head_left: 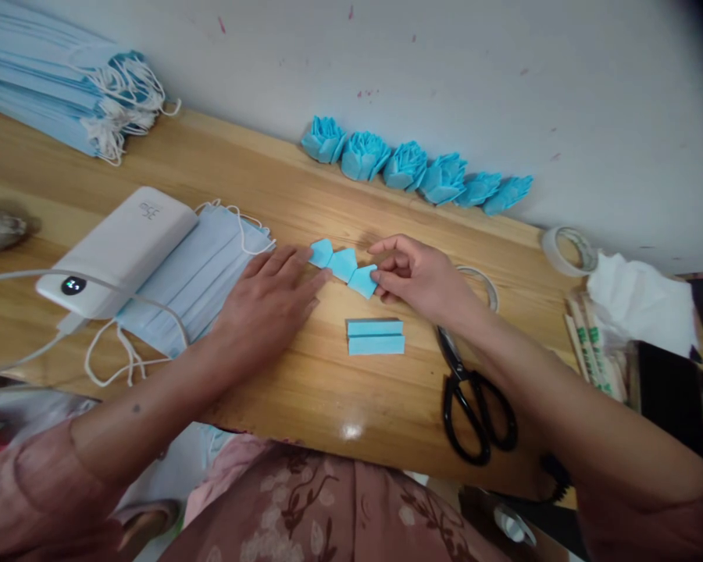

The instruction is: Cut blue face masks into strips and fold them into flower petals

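Note:
A row of three small folded blue pieces (343, 264) lies on the wooden table (305, 390). My left hand (266, 300) lies flat, fingers stretched out, its fingertips touching the leftmost piece. My right hand (419, 275) pinches the rightmost piece between thumb and fingers. A folded blue rectangle (376, 336) lies just in front of the row, between my hands.
Black scissors (474, 406) lie under my right forearm. Blue face masks (202, 269) and a white power bank (120, 250) sit at left, a mask stack (52, 86) far left. Several blue paper flowers (410, 165) line the wall. Tape rolls (568, 250) and tissue (644, 300) lie at right.

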### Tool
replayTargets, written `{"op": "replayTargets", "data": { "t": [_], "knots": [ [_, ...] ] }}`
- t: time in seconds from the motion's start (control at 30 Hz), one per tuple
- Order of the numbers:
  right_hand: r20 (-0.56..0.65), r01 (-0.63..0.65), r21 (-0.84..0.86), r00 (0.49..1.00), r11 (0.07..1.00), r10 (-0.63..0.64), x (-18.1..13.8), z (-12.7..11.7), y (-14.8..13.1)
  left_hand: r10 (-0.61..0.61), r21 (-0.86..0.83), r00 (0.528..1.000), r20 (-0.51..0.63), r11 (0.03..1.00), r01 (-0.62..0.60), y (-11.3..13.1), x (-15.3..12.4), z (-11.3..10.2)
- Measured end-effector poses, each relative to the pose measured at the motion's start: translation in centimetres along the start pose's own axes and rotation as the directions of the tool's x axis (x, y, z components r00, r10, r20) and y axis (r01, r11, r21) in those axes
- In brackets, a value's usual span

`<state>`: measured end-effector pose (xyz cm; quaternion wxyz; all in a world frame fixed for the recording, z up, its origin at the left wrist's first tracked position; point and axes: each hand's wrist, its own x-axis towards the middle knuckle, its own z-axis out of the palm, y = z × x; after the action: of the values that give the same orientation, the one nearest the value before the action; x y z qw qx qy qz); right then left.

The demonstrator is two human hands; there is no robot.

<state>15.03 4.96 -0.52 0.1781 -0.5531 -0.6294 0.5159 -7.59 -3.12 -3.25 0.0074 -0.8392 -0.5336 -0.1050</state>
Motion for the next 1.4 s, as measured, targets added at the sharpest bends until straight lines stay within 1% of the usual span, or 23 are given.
{"op": "replayTargets", "data": {
  "t": [0.3,0.5,0.77,0.93,1.13,1.4],
  "knots": [
    [-0.041,0.088,-0.063,0.995,0.994,-0.091,-0.3,-0.3,0.5,-0.022,-0.035,1.0,0.002,0.999,0.022,0.0,0.0,0.1],
    [-0.016,0.09,-0.008,0.996,0.996,-0.09,-0.1,-0.2,0.6,-0.003,0.002,1.0,-0.01,1.0,0.003,-0.1,-0.1,0.3],
    [-0.019,0.089,-0.037,0.996,0.995,-0.09,0.1,-0.1,0.6,-0.012,-0.04,1.0,-0.011,0.999,0.012,-0.1,0.0,0.2],
    [-0.042,0.088,-0.111,0.995,0.99,-0.093,0.0,0.0,0.5,-0.018,-0.055,1.0,-0.004,0.998,0.018,-0.1,-0.1,0.2],
    [-0.078,0.166,-0.258,0.978,0.952,-0.192,-0.1,0.1,0.9,-0.032,-0.092,0.999,-0.014,0.995,0.03,-0.1,-0.1,0.3],
    [-0.1,0.214,-0.429,0.954,0.877,-0.282,-0.1,0.7,1.1,-0.054,-0.091,0.998,0.012,0.994,0.055,0.1,0.1,-0.1]
  ]
}}
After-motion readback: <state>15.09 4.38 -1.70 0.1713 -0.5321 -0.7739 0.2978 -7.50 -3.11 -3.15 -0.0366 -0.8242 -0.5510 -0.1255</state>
